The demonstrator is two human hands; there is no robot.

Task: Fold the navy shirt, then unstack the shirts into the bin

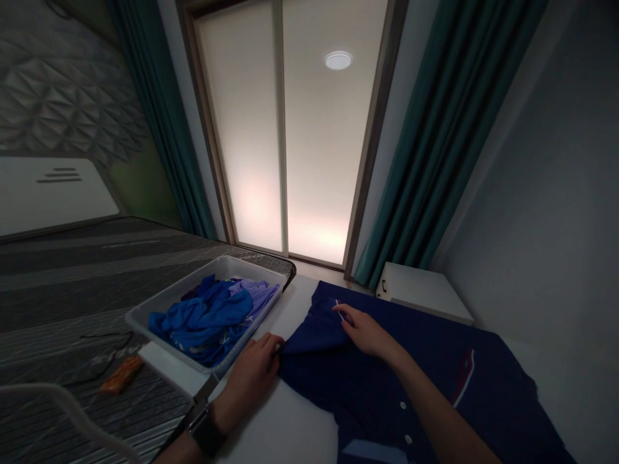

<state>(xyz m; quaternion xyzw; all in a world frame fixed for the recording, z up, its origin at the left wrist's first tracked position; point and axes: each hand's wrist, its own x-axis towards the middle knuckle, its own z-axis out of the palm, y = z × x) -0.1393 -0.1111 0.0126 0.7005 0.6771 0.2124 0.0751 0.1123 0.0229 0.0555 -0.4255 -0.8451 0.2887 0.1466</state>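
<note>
A navy garment (387, 380) with white buttons and red-and-white trim lies spread over a white table (294, 412). At its left edge my left hand (258, 364), with a dark watch on the wrist, has its fingers closed on the cloth. My right hand (360, 325) pinches the garment near a piece of red-and-white trim, to the right of and beyond my left hand. The cloth between the two hands is slightly raised and folded.
A translucent plastic bin (145, 316) holding blue and purple clothes (213, 312) stands left of the garment. An orange packet (120, 376) lies on the dark striped mattress (58, 290). A white cabinet (425, 290) stands behind the table at the right. A pale cable curves at lower left.
</note>
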